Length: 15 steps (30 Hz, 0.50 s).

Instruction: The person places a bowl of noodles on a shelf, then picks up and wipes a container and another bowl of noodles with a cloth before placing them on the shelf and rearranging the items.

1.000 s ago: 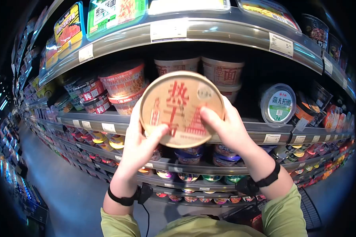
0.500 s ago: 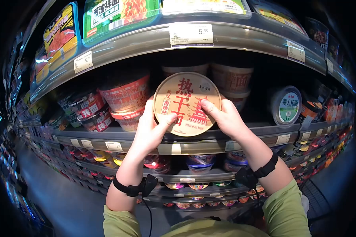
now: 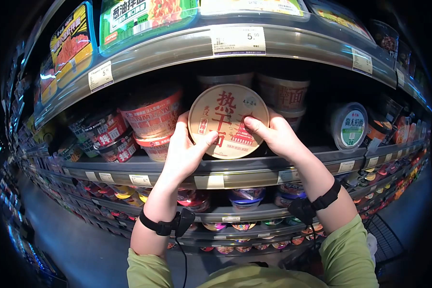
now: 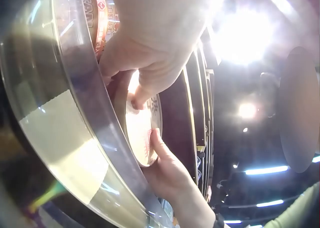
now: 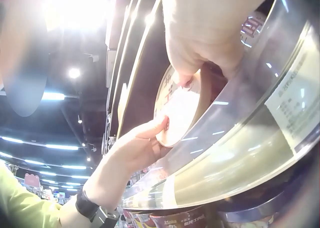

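A round tub with a tan lid and red lettering (image 3: pixel 229 122) is held between both hands over the middle shelf, its lid facing the head camera. On its left side, the left hand (image 3: pixel 185 152) grips the rim with the thumb lying on the lid. The right hand (image 3: pixel 278 133) grips the opposite side, thumb also on the lid. Their other fingers are mostly hidden behind the tub. In the left wrist view the lid (image 4: pixel 139 133) is seen edge-on, close to the shelf edge; the right wrist view shows the lid (image 5: pixel 182 110) brightly lit.
Stacked red-and-white tubs (image 3: pixel 151 117) stand left on the shelf, similar paper tubs (image 3: pixel 284 93) behind at right, and a clear-lidded bowl (image 3: pixel 350 126) farther right. Above juts a shelf edge with a price tag (image 3: pixel 237 40). A wire cart (image 3: pixel 386 240) is at lower right.
The lid, tilted and blurred a second ago, now faces the head camera more squarely and sits slightly higher than half a second ago. Both hands kept their hold, and the shelves appear closer.
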{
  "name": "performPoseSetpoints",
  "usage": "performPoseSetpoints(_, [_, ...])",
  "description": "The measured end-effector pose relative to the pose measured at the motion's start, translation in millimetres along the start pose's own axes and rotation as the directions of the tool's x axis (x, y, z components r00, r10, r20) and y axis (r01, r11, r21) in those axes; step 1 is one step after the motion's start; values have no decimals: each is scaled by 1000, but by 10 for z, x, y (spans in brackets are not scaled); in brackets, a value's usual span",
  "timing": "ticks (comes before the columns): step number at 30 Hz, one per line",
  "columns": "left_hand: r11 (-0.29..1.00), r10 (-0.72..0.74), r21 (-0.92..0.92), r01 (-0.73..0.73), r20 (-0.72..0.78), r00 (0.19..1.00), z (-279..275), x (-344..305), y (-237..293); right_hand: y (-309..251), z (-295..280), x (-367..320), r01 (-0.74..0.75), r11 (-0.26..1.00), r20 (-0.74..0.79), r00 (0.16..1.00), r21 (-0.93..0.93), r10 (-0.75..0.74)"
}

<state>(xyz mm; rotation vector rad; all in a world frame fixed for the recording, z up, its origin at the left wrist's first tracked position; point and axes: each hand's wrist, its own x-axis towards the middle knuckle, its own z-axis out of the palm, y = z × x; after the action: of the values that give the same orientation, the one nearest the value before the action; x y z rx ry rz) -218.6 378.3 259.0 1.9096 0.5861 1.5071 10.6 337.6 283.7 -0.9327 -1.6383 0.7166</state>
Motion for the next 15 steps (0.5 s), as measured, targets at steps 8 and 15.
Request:
performPoseSetpoints(8, [932,-227,299,205,40,973,-39,-64,155,6,-63,-8,22,977,44,999,-212,-13])
performPoseSetpoints(15, [939,-26,343,24,1,1000,31,-20,242,-182,-218,69,-68,947,192,972,-314,134])
